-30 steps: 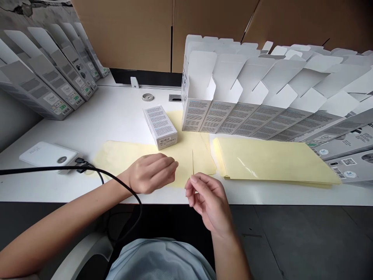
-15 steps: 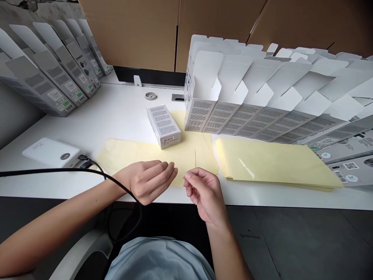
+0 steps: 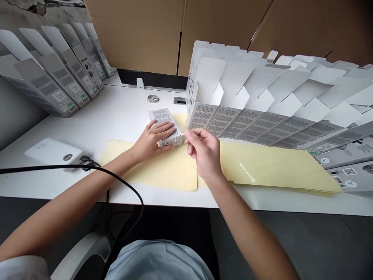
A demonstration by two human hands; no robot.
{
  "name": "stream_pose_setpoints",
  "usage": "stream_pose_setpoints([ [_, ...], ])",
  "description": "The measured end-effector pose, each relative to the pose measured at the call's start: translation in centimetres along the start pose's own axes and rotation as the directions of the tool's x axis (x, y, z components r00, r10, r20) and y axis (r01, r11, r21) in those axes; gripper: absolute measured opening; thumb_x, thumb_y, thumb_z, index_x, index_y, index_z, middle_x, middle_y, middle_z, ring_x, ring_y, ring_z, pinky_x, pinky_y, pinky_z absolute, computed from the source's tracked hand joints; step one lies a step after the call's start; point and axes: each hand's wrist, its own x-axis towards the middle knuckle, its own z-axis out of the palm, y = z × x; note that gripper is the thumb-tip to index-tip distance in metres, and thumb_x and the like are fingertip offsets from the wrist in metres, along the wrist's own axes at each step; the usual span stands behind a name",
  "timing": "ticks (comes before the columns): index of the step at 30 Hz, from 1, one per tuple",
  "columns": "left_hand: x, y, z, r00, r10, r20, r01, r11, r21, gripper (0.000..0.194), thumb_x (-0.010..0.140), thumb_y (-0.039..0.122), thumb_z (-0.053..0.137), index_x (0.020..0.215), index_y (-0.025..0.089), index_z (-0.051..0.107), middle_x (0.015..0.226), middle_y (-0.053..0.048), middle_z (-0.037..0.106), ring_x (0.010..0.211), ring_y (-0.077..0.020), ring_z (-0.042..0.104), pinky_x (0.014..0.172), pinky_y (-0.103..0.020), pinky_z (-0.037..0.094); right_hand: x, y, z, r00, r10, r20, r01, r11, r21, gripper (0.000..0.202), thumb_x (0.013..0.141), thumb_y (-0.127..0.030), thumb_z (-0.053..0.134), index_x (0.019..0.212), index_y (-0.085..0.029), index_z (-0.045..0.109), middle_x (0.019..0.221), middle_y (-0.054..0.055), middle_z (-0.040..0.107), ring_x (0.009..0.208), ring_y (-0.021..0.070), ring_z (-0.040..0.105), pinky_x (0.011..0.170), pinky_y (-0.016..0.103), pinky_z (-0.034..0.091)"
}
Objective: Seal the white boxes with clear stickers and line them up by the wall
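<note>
A small closed grey-and-white box (image 3: 163,115) with printed text lies on yellow sheets (image 3: 163,175) near the middle of the table. My left hand (image 3: 154,138) rests on the box with its fingers spread over the top and the thumb along the near end. Just right of the box's near corner is my right hand (image 3: 204,151), thumb and index finger pinched together. Whatever is between those fingertips is too small to make out. To the right of my right hand lies a stack of yellow sheets (image 3: 279,167).
Open-topped boxes (image 3: 241,120) stand in a row at the right, more boxes (image 3: 58,85) at the back left. A white power bank (image 3: 54,153) with a black cable (image 3: 122,184) lies left. Behind are a grey ring (image 3: 153,98) and cardboard (image 3: 134,35).
My left hand has moved forward from above the yellow sheets and opened onto the small box. My right hand has moved forward to the box's near right corner, still pinched.
</note>
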Motion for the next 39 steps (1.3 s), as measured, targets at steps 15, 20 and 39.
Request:
stream_pose_setpoints([
  [15,-0.2,-0.5,0.7,0.997,-0.026,-0.066,0.022,0.997,-0.069,0.056,0.092,0.056,0.055,0.137,0.023,0.058,0.141,-0.010,0.059,0.136,-0.0273,0.051,0.121,-0.048,0.021,1.8,5.1,0.4,0.984,0.179,0.026,-0.181,0.978,0.106,0.025,0.067,-0.040,0.078,0.066,-0.019,0.064,0.055,-0.005,0.052,0.044,0.0045,0.035,0.042,0.022,0.023],
  [20,-0.2,-0.3,0.7,0.997,-0.031,-0.073,0.025,0.996,-0.080,0.056,0.092,0.056,0.055,0.137,0.022,0.058,0.140,-0.010,0.060,0.134,-0.0276,0.052,0.120,-0.048,0.022,1.8,5.3,0.3,0.981,0.193,0.026,-0.195,0.974,0.118,0.025,0.066,-0.040,0.079,0.068,-0.019,0.066,0.057,-0.005,0.053,0.044,0.0042,0.035,0.041,0.023,0.022],
  [39,-0.2,-0.3,0.8,0.995,-0.021,-0.093,0.014,0.997,-0.075,0.056,0.091,0.056,0.057,0.135,0.020,0.059,0.138,-0.011,0.061,0.134,-0.0281,0.052,0.120,-0.049,0.022,1.6,5.4,0.3,0.977,0.212,0.027,-0.213,0.972,0.098,0.029,0.064,-0.041,0.082,0.064,-0.018,0.064,0.054,-0.006,0.051,0.045,0.0045,0.036,0.042,0.022,0.026],
])
